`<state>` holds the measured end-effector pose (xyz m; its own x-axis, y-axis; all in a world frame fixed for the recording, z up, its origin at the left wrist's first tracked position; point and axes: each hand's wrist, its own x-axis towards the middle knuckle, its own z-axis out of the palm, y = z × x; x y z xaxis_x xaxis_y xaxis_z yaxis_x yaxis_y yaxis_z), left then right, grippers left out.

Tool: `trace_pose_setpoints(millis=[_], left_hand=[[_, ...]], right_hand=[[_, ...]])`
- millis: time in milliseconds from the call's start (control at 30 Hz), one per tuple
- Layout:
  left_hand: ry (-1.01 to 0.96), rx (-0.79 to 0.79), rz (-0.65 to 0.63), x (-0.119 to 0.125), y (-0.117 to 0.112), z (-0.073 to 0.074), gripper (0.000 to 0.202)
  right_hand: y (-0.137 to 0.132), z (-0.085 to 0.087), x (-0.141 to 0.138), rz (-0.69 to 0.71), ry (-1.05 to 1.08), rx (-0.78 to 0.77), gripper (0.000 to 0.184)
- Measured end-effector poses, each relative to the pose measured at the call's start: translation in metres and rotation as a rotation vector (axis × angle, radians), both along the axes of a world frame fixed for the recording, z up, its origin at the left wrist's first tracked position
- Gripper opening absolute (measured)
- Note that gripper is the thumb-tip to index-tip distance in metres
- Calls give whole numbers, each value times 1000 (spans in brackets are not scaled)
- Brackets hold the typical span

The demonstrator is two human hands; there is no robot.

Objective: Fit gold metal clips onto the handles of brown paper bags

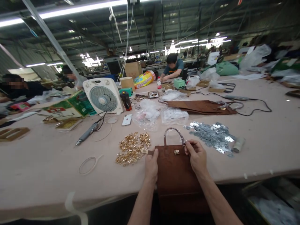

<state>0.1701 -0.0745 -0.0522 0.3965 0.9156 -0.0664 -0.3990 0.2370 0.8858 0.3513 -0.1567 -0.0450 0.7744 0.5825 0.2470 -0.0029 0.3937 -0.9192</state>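
Note:
A brown handbag [174, 175] hangs over the near table edge between my hands, its plastic-wrapped handle [172, 129] arching up at the top. My left hand [152, 164] is closed on the bag's upper left side, by a short strap with a gold tip [144, 151]. With thumb and fingers together, my right hand [195, 153] grips the upper right edge near the handle's base. A gold clasp [176, 152] sits on the front panel. Left of the bag lies a pile of gold metal fittings [133, 147]; to its right, a heap of flat silver plates [212, 136].
A box fan [103, 96], a dark bottle [126, 100] and a white phone [127, 120] stand or lie at left centre. A corded grey tool [87, 134] rests nearby. Brown bag pieces [201, 107] and plastic bags [146, 114] lie farther back. Other people work across the tables.

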Motion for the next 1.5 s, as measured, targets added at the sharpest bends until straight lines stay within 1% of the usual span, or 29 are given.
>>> trace_pose_setpoints(millis=[100, 167, 233, 333, 400, 500, 600, 733, 833, 1000, 1133, 1300, 1500], left_hand=[[141, 150, 60, -1, 1, -2, 45], [265, 276, 108, -2, 1, -4, 44], [363, 374, 142, -2, 0, -6, 44], [431, 415, 164, -3, -2, -7, 42], [438, 403, 160, -3, -3, -7, 41], [435, 392, 146, -5, -5, -7, 41], [427, 385, 138, -5, -6, -6, 40], [414, 367, 138, -6, -7, -7, 40], [407, 352, 136, -6, -7, -9, 41], [405, 351, 133, -7, -7, -9, 43], [443, 384, 160, -6, -9, -4, 41], [483, 449, 190, -7, -12, 1, 38], [516, 521, 221, -8, -14, 4, 35]], right_hand=[[-11, 6, -16, -16, -4, 61, 27], [-17, 9, -35, 27, 2, 72, 23], [-20, 11, -57, 104, -6, 28, 22], [-20, 10, -82, 189, -49, -83, 24], [-17, 8, -90, 197, -61, -122, 26], [-15, 2, -90, 188, -73, -153, 28], [-15, -3, -88, 176, -137, -230, 28], [-15, -5, -90, 120, -222, -304, 30], [-14, -5, -91, 107, -234, -316, 33], [-12, -6, -89, 136, -211, -309, 35], [-11, -7, -90, 140, -229, -317, 32], [-10, -5, -91, 106, -283, -340, 28], [-8, -3, -93, 96, -337, -342, 22]])
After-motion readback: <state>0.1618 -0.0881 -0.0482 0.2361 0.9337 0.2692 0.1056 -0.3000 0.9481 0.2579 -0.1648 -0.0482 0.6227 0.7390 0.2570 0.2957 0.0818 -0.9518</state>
